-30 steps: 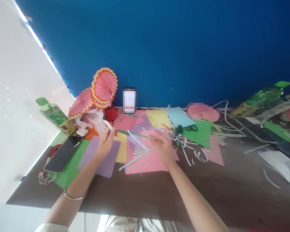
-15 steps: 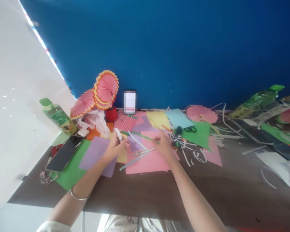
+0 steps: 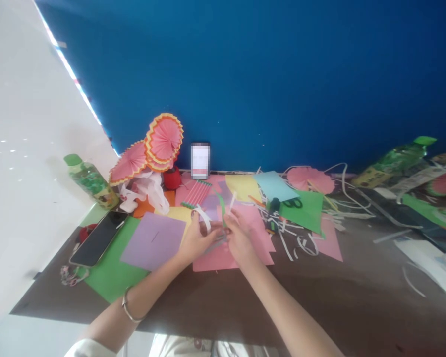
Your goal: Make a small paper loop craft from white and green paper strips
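My left hand point(image 3: 198, 240) is closed around a curved white strip point(image 3: 203, 216), which looks like a loop or a roll of tape. Close beside it, my right hand point(image 3: 240, 240) pinches a narrow green paper strip point(image 3: 222, 201) that stands up from the fingers. A short white strip point(image 3: 233, 200) rises at the same fingers. The fingertips of both hands almost meet, and blur hides what lies between them. Below them are pink paper sheets point(image 3: 252, 228). Just beyond lies a row of pink sticks or rolled strips with green ends point(image 3: 196, 194).
Pleated pink paper fans point(image 3: 164, 139), a red round object point(image 3: 172, 178) and a green-capped bottle point(image 3: 91, 181) stand left. A phone point(image 3: 99, 238) lies near a purple sheet point(image 3: 154, 240). Scissors point(image 3: 293, 203) rest on green paper point(image 3: 308, 215). Another lit phone point(image 3: 200, 161) leans against the blue wall.
Both hands have come together over the pink paper. My right hand has moved left and lifted the green strip, which lay flat before. The white loop has moved right with my left hand.
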`<move>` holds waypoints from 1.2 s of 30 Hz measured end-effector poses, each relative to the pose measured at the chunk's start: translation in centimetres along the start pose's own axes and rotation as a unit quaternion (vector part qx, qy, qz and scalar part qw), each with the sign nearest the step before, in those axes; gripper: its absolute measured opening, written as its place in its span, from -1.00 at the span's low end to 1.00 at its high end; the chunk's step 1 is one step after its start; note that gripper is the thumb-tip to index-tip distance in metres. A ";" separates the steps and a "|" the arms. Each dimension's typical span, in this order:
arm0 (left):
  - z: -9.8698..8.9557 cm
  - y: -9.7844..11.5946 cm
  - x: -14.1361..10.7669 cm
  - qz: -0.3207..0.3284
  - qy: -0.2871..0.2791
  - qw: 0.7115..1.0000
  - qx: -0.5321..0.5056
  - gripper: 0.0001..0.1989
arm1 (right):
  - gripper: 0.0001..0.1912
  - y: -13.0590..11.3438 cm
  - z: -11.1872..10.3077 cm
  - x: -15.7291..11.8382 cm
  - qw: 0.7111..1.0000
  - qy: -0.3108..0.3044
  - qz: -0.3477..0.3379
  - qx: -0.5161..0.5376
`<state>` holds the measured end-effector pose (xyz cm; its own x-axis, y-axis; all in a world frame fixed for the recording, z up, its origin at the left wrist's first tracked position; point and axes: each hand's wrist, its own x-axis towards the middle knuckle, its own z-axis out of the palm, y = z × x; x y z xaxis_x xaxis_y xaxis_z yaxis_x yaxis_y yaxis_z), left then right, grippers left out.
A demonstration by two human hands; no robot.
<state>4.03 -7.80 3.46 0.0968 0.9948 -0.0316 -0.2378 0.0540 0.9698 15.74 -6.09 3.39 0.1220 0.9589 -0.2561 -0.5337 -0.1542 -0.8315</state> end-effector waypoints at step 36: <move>-1.4 0.2 0.4 -0.003 0.045 0.999 -0.016 -0.46 | -0.81 0.0 0.1 0.0 0.982 -0.159 0.088 0.045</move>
<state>2.63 -7.28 3.26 0.0115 0.9981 -0.0597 -0.2689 0.0606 0.9613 15.64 -6.08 3.40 -0.2388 0.9474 -0.2131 -0.5962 -0.3163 -0.7379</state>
